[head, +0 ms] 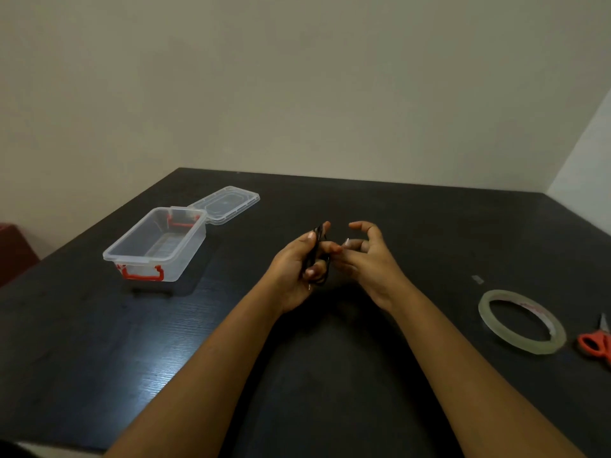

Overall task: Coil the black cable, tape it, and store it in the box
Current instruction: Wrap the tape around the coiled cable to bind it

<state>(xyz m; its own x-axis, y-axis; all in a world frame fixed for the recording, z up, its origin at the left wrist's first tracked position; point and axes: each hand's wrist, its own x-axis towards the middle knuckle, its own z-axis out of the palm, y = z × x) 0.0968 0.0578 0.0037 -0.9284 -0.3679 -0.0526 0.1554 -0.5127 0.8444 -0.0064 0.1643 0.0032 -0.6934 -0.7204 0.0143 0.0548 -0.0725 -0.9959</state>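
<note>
plain beige walls rise behind a dark wood-grain table (330,375), and the clear box (155,246) with red latches serves as the landmark: it stands open and empty, its lid (226,204) lying flat just behind it. well to the right of the box, above the table's middle, the left hand (294,272) is closed around the black cable (318,256), which is gathered into a slim bundle of loops running from between thumb and fingers down past the palm, with a small metal end showing at the bottom. the right hand (367,256) sits just beside it, farther from the box, fingers loosely curled and half open; a small pale sliver near its fingertips may be a bit of tape, but that cannot be told for sure, nor whether it grips anything. far to the right of the box lie the tape roll (522,320) and, beyond it, red-handled scissors (596,342), with a small pale scrap (477,279) between the hands and the roll. the cable looks thin, light and limp, likely springy enough to uncoil if released, so it probably wants pinching across the middle of the loops, leaving a free stretch for tape. the coiling seems done; taping and storing appear still ahead
</note>
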